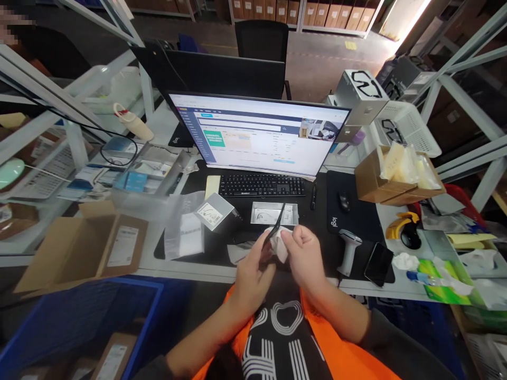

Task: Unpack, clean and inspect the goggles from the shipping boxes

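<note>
Blk chair (262, 39), brownish flr (317, 58), wht shelving (300, 17) w/ ctns (281, 10) behind, brt light (414, 20) R.

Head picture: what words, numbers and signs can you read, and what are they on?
"logi": the mouse pad, right of the keyboard.
"logi": the dark pad, left of the monitor.
Too small or blurred: the keyboard's brand, the monitor's text, and labels on the open carton, grey card and shelf boxes.
Can't tell: whether the white shapes on the black shirt are letters.
</note>
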The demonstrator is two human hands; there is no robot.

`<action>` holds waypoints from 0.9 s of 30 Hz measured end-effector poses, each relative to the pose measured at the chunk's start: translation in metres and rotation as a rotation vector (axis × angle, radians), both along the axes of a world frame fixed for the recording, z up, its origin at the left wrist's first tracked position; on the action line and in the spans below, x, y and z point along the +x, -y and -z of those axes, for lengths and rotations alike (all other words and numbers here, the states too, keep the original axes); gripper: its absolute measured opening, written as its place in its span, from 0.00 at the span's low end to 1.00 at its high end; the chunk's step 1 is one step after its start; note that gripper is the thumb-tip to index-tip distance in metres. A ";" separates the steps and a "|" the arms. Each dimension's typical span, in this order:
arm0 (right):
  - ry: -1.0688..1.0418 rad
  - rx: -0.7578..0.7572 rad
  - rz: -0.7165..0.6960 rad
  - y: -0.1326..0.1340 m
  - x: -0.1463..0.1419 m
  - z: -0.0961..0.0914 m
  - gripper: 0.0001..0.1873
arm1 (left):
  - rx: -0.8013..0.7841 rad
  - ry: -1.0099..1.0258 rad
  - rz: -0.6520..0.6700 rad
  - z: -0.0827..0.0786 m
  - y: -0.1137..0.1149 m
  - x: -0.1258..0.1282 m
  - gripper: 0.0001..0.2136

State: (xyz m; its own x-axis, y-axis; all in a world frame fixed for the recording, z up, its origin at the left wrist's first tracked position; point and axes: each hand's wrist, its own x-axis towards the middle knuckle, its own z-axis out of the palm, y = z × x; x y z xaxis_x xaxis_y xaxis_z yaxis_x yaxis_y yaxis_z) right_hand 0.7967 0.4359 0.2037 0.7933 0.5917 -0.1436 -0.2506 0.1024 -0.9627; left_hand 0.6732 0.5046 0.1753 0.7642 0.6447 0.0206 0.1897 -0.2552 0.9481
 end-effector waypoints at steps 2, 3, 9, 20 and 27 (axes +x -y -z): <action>0.200 -0.033 0.005 0.005 -0.011 0.003 0.32 | -0.016 -0.047 -0.012 -0.001 -0.002 -0.001 0.29; 0.272 -0.036 -0.015 0.007 -0.015 0.005 0.32 | -0.024 -0.073 -0.016 -0.002 -0.002 -0.001 0.30; -0.070 -0.017 -0.138 0.006 0.007 0.000 0.34 | -0.040 -0.001 0.017 0.005 0.000 0.000 0.29; 0.295 -0.084 -0.022 0.014 -0.011 0.010 0.32 | -0.131 -0.022 0.035 0.005 -0.001 -0.002 0.30; -0.085 0.022 0.037 -0.004 0.012 -0.001 0.34 | -0.170 0.060 0.050 0.015 0.001 -0.001 0.30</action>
